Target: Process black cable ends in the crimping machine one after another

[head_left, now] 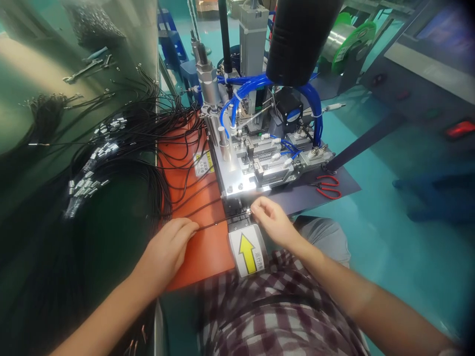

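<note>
A thin black cable (217,224) runs between my two hands across the orange board. My left hand (168,245) is closed on it over the board's left part, palm down. My right hand (270,217) pinches the cable's end at the front of the machine (237,173), just under its metal plate. A small shiny tip shows beside the fingers, too small to make out. Below the cable, a curved guard (247,250) bears a yellow arrow. More black cables lead from the machine's left side to a large bundle (148,183) with silvery ends.
The orange board (200,257) lies left of the machine. Red-handled pliers (328,187) rest on the dark base at right. Wrenches (85,70) lie at the far left. Blue air hoses (256,84) and a black cylinder (297,44) rise above the machine; a wire spool (345,42) stands behind.
</note>
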Tool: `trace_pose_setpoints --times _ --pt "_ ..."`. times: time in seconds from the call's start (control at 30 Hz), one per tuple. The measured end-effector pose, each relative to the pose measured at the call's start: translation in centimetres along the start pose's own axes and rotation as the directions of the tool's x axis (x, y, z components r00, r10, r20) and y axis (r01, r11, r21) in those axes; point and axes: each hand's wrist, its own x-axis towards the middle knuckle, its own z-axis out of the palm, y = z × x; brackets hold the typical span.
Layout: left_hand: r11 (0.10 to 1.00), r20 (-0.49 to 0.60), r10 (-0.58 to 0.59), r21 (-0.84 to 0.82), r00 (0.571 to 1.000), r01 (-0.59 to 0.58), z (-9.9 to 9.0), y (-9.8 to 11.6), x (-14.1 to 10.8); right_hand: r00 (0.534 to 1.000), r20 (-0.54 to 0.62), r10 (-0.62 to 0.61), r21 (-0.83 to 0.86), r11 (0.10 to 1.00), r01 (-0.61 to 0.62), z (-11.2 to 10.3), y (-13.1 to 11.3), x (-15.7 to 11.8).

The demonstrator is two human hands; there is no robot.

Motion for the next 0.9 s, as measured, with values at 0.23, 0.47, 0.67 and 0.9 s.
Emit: trace_pose_setpoints --times 0.23,0.47,0.67,0.9 --pt "0.997 0.132 0.039 -0.077 0.991 -0.029 -0.3 -1.6 -0.1 1.0 -0.008 0.0 0.002 1.0 0.0 0.0 0.0 0.0" --pt "0.97 -0.015 0.215 0.119 0.976 -0.212 -0.1 -1.8 0.8 1.0 -0.009 0.025 0.006 1.0 -0.025 0.0 0.2 0.1" --pt "0.951 -0.066 0.242 0.214 0.968 -0.223 -0.2 -1.2 1.2 0.992 -0.094 0.088 0.004 0.996 -0.088 -1.5 1.5 -1.3" --pt "0.984 -0.079 0.169 0.069 0.982 -0.164 -0.1 -1.4 0.8 0.973 -0.13 0.19 0.008 0.982 -0.191 -2.5 5.2 -5.8"
